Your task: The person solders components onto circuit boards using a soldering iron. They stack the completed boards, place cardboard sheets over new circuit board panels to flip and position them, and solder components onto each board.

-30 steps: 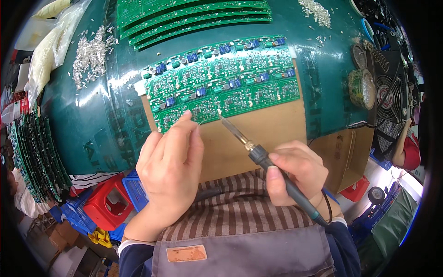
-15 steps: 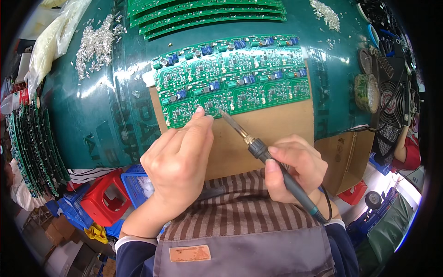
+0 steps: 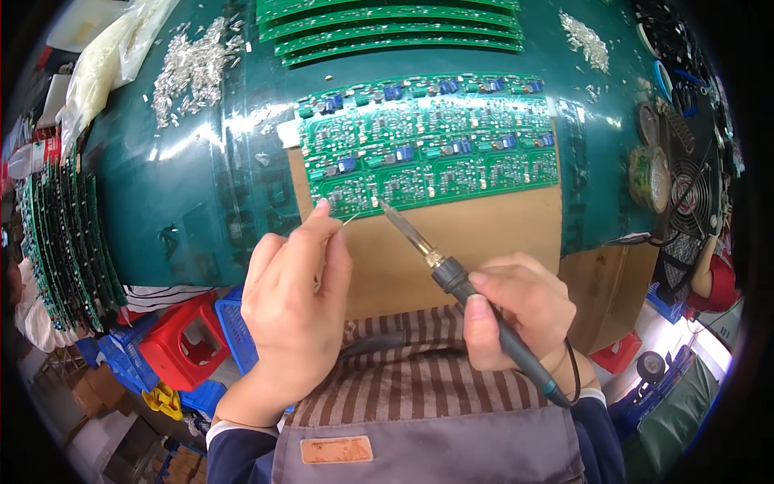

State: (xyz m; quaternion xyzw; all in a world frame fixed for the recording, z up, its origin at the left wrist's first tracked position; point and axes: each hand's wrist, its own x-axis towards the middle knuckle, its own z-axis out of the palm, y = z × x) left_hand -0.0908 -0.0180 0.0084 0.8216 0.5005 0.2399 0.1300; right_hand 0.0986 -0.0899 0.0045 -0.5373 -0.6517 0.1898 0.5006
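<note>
A green circuit board panel with blue parts lies on a brown cardboard sheet on the teal bench. My right hand grips a soldering iron, whose tip rests at the board's near edge. My left hand pinches a thin solder wire, its end close to the iron tip by the board's lower left part.
More green boards are stacked at the back and standing in a row at the left. Piles of small metal bits lie on the bench. A fan and tape rolls sit at the right. Red and blue stools stand below.
The view has shifted so the board sits lower and nearer. Both hands stayed at the board's near edge, with the iron tip and wire end still close together.
</note>
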